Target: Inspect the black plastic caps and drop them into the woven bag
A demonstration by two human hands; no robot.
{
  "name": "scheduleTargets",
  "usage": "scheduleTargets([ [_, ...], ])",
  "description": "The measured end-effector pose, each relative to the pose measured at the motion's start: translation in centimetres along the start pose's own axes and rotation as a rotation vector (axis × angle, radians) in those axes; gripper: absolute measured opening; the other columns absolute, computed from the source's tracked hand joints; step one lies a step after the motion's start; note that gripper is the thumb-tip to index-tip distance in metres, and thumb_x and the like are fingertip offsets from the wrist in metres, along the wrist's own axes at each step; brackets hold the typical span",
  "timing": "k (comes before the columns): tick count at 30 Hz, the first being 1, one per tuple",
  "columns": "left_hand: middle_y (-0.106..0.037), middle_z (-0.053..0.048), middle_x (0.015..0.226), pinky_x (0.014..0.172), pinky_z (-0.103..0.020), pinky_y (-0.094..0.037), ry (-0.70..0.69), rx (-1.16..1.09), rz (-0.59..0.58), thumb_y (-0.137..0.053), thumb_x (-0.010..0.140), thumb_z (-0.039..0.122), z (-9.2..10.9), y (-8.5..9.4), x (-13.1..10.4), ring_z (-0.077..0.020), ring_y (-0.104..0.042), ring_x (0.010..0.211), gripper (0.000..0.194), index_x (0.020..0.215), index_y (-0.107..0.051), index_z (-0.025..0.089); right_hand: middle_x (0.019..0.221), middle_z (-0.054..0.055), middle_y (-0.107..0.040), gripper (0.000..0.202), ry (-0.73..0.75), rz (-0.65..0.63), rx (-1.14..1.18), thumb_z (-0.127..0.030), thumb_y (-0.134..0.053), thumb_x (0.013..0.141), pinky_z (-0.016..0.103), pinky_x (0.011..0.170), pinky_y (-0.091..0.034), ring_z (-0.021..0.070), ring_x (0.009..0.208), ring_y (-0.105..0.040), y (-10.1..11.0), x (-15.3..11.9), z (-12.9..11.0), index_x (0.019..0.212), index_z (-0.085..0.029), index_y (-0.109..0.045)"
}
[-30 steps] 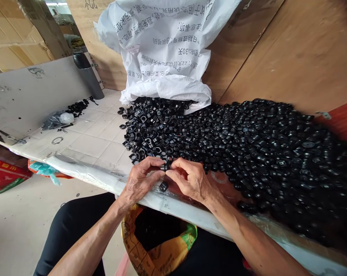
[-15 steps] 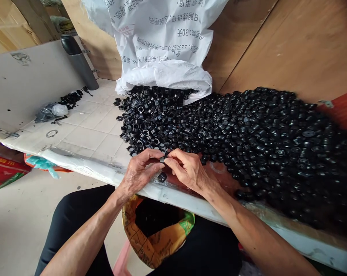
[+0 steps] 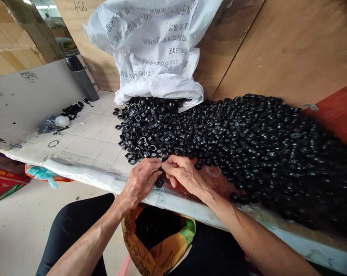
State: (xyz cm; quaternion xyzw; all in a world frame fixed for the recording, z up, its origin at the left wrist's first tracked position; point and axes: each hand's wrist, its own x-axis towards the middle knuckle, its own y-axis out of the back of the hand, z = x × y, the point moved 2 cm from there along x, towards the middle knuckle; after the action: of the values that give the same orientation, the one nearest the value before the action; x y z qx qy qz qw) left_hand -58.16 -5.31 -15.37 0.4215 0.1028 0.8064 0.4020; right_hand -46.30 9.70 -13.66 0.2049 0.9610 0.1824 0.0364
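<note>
At the table's near edge, my left hand (image 3: 141, 178) and my right hand (image 3: 185, 172) meet fingertip to fingertip. Both are closed in a pinch around a small black plastic part (image 3: 161, 168), mostly covered by the fingers. Just below them a loose black plastic cap (image 3: 159, 183) lies on the table. Beyond my fingertips spreads a heap of small black ring-shaped parts (image 3: 143, 130). It runs into a larger pile of round black caps (image 3: 265, 142) on the right.
A white printed sack (image 3: 158, 86) lies with its mouth over the heap. An open yellow-brown bag (image 3: 138, 245) with a dark inside hangs below the edge. At the back left are a grey bottle (image 3: 85, 82), a plastic bag (image 3: 48, 123) and a flat ring (image 3: 53, 143).
The view has shifted slightly, so the scene sits lower. My fingers have closed further over the black part, which showed more clearly before. My right fingers have curled in.
</note>
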Motion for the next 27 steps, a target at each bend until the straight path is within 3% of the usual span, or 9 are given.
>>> scheduleTargets([
  [3,-0.077,-0.008,0.117,0.096,-0.038,-0.063,0.145,-0.091,0.026,-0.07,0.099,0.021,-0.4,0.0,0.0,-0.0216,-0.075,0.108,0.015,0.113,-0.073,0.023,0.057,-0.004,-0.062,0.024,-0.022,0.021,0.063,-0.039,-0.061,0.1,0.023,0.049,-0.042,0.0131,0.049,-0.058,-0.1,0.0,0.1,0.083,-0.022,-0.062],
  [7,-0.075,-0.008,0.115,0.089,-0.034,-0.065,0.373,-0.307,0.054,-0.076,0.095,0.028,-0.9,0.2,0.0,-0.0211,-0.077,0.102,0.016,0.109,-0.072,0.02,0.068,-0.002,-0.066,0.008,0.271,0.139,-0.069,-0.027,-0.059,0.098,0.026,0.064,-0.047,0.015,0.063,-0.063,-0.5,-0.2,-0.2,0.094,-0.022,-0.064],
  [9,-0.075,-0.008,0.114,0.091,-0.034,-0.065,0.325,-0.271,0.054,-0.076,0.095,0.026,-0.9,0.3,0.1,-0.0211,-0.077,0.102,0.013,0.107,-0.072,0.02,0.066,-0.002,-0.066,0.01,0.254,0.121,-0.07,-0.026,-0.057,0.1,0.027,0.066,-0.047,0.0154,0.063,-0.063,-0.7,-0.1,0.0,0.092,-0.023,-0.063],
  [12,-0.077,-0.007,0.114,0.092,-0.035,-0.064,0.126,-0.077,0.073,-0.073,0.096,0.019,-0.4,0.3,0.1,-0.0202,-0.077,0.102,0.012,0.108,-0.071,0.022,0.058,-0.003,-0.066,0.016,0.025,0.012,0.115,-0.031,-0.058,0.101,0.026,0.063,-0.047,0.0152,0.057,-0.063,-1.0,0.3,0.5,0.089,-0.022,-0.063],
  [15,-0.077,-0.008,0.114,0.09,-0.034,-0.064,-0.03,0.059,0.06,-0.067,0.098,0.012,0.1,0.2,0.2,-0.019,-0.077,0.102,0.018,0.113,-0.069,0.023,0.049,-0.001,-0.062,0.038,-0.115,-0.101,0.228,-0.042,-0.058,0.103,0.026,0.06,-0.047,0.0148,0.049,-0.059,-1.1,0.4,0.8,0.072,-0.02,-0.061],
  [19,-0.076,-0.008,0.115,0.09,-0.032,-0.063,-0.081,0.103,0.045,-0.064,0.099,0.008,0.5,0.3,0.4,-0.0179,-0.076,0.102,0.021,0.113,-0.067,0.023,0.046,-0.001,-0.057,0.054,-0.139,-0.182,0.233,-0.055,-0.051,0.106,0.025,0.052,-0.041,0.0134,0.043,-0.054,-1.2,0.4,1.2,0.066,-0.02,-0.061],
  [23,-0.076,-0.007,0.115,0.09,-0.03,-0.063,-0.108,0.091,0.032,-0.066,0.098,0.006,0.6,0.5,0.4,-0.0178,-0.076,0.102,0.024,0.115,-0.066,0.024,0.052,-0.004,-0.051,0.045,-0.138,-0.177,0.342,-0.048,-0.059,0.1,0.025,0.041,-0.024,0.0102,0.039,-0.038,-1.4,0.2,0.7,0.065,-0.022,-0.052],
  [27,-0.075,-0.006,0.117,0.092,-0.031,-0.061,-0.152,0.066,0.033,-0.064,0.098,0.006,0.5,0.6,0.1,-0.0179,-0.075,0.104,0.028,0.117,-0.066,0.025,0.053,-0.003,-0.047,0.039,-0.213,-0.269,0.453,-0.043,-0.055,0.1,0.028,0.04,-0.014,0.01,0.039,-0.026,-1.1,0.0,-0.3,0.067,-0.024,-0.051],
])
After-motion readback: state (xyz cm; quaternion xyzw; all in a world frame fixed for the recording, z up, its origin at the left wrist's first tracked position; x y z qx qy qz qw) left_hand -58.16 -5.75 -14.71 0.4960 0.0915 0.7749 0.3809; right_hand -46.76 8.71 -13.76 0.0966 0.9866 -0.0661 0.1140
